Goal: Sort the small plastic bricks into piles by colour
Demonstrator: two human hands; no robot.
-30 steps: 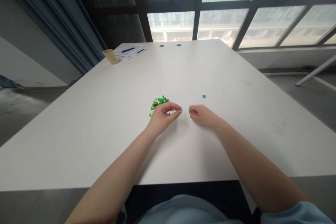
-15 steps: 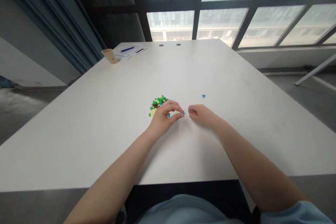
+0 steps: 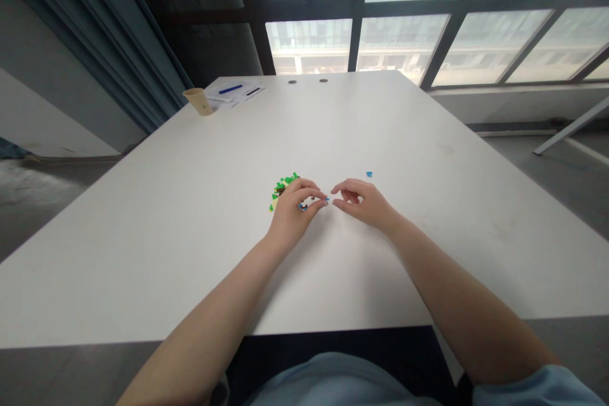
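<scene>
Between the thumb and forefinger of my left hand (image 3: 295,208) is a small blue piece (image 3: 327,199), seemingly a toy building brick. My right hand (image 3: 364,200) faces it from the right, thumb and forefinger apart, with nothing visible between them. Behind and under my left hand lies a pile of small bricks (image 3: 281,186) in green, brown and pale yellow, partly hidden by the hand. A few dark and blue pieces (image 3: 303,207) show below its fingers. Beyond my right hand, a separate blue brick (image 3: 369,174) rests on the white table (image 3: 333,133).
A tan paper cup (image 3: 198,102) stands at the table's far left edge. Beside it are paper sheets (image 3: 242,96) with a blue pen (image 3: 231,89) on top. Two round dark discs (image 3: 323,80) sit near the far edge, below the windows.
My right thumb and forefinger have spread apart from a closed curl. My left hand has shifted slightly left and away from me with the blue piece, covering more of the pile.
</scene>
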